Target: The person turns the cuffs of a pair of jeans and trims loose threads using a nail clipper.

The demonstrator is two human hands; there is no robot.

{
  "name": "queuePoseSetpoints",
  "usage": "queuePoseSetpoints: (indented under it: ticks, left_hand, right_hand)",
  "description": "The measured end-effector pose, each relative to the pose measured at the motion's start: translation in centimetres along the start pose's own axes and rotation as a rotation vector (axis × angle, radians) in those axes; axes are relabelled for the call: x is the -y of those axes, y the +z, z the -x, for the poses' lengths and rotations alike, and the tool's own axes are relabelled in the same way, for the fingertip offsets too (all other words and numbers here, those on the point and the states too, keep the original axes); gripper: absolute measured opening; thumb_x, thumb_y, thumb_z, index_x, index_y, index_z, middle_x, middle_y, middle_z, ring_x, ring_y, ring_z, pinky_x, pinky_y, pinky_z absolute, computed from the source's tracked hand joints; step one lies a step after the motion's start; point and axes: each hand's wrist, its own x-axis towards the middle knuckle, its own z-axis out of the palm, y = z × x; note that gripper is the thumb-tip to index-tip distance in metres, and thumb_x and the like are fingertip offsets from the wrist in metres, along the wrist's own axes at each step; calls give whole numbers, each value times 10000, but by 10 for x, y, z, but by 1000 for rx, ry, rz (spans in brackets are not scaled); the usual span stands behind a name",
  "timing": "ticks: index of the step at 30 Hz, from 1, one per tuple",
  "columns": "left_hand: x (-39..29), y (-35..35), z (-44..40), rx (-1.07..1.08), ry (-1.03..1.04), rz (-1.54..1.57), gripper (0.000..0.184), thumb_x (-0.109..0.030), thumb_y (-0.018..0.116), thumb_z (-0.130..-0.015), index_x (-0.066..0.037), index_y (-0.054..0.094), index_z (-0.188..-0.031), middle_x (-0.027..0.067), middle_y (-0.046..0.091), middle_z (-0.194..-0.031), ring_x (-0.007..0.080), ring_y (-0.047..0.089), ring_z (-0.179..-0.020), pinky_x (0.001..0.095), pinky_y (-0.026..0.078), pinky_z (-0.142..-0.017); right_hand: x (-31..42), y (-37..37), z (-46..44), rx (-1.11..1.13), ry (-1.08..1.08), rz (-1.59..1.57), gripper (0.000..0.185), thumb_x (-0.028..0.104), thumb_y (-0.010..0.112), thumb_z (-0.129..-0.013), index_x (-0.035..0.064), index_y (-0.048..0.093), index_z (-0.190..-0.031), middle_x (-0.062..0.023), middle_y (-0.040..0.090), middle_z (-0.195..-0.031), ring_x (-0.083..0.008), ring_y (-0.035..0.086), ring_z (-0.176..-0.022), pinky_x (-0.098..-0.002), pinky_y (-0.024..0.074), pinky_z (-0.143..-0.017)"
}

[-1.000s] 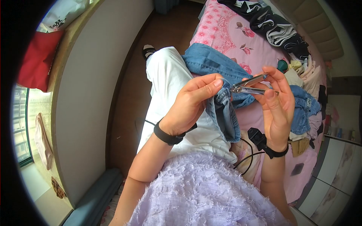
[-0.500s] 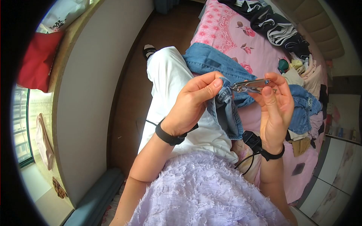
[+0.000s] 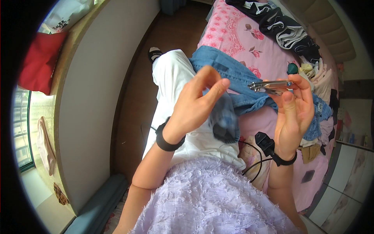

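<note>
Silver nail clippers [image 3: 270, 85] lie in my right hand [image 3: 294, 111], between the thumb and fingers, with their jaws pointing left. My left hand [image 3: 196, 101] hovers over my lap, bent fingers and thumb apart, holding nothing that I can see. Below and right of it, the end of a pair of blue jeans [image 3: 224, 121] hangs over my white trousers [image 3: 169, 82], smeared by motion. The rest of the jeans stretches back across my leg onto the bed.
The pink floral bed [image 3: 230, 29] carries dark clothing [image 3: 282, 29] at the back and a mixed clothes pile [image 3: 319, 85] at right. A black cable [image 3: 260, 156] runs near my right wrist. At left are a wall [image 3: 93, 89] and a sill with a red cushion [image 3: 41, 60].
My left hand has let go of the jeans, and their end has dropped toward my lap. My right hand has moved slightly right and down with the nail clippers.
</note>
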Motion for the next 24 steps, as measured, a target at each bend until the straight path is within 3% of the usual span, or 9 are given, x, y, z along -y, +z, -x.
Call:
queuePoseSetpoints:
  ticks: [1,5,8,12,17,20,24]
  left_hand:
    - [3,1,-2,-150,182,-96,255,-259,615,-1005,-9,663,-1026,62,699,-881,134,640,-860,297,491,-783]
    - [-25,-13,8,36,127,377,296,-224,602,-1016,39,705,-1106,109,728,-1015,151,658,-964,293,483,-893]
    - [-30,-11,13,122,-16,537,285,-210,607,-1013,35,703,-1121,121,733,-1020,156,665,-969,301,495,-903]
    - [-29,-6,17,153,-108,715,256,-194,616,-1011,15,705,-1129,113,734,-1007,143,665,-961,279,509,-889]
    - [-30,-5,17,90,-111,732,242,-183,629,-1003,14,707,-1119,98,731,-1001,142,673,-967,287,518,-904]
    - [-30,-7,17,92,-118,738,231,-173,635,-998,16,710,-1107,93,730,-1007,143,678,-960,291,526,-905]
    - [-30,-13,18,108,-166,737,209,-152,651,-985,13,716,-1094,87,730,-1000,144,685,-919,291,541,-879]
  right_hand:
    - [1,0,1,8,-29,8,379,99,680,-957,-57,501,-1252,-133,597,-1092,-231,679,-987,-359,587,-887]
    - [9,10,4,74,-97,27,430,52,712,-921,-75,469,-1251,-163,589,-1110,-319,680,-1072,-392,587,-924]
    - [12,19,7,115,-168,29,479,33,723,-904,-79,433,-1269,-176,595,-1089,-372,673,-1105,-406,581,-951]
    - [8,15,7,238,-337,195,535,51,713,-909,-83,394,-1317,-232,555,-1231,-432,644,-1141,-452,561,-983]
    - [7,17,11,266,-389,248,592,94,757,-883,-52,402,-1334,-233,534,-1244,-442,640,-1132,-482,567,-968]
    - [4,21,12,278,-447,250,564,56,776,-853,-49,447,-1298,-218,526,-1258,-416,655,-1112,-460,577,-962]
    - [9,18,11,393,-560,444,545,72,766,-866,-50,452,-1294,-238,519,-1250,-451,652,-1081,-519,586,-931]
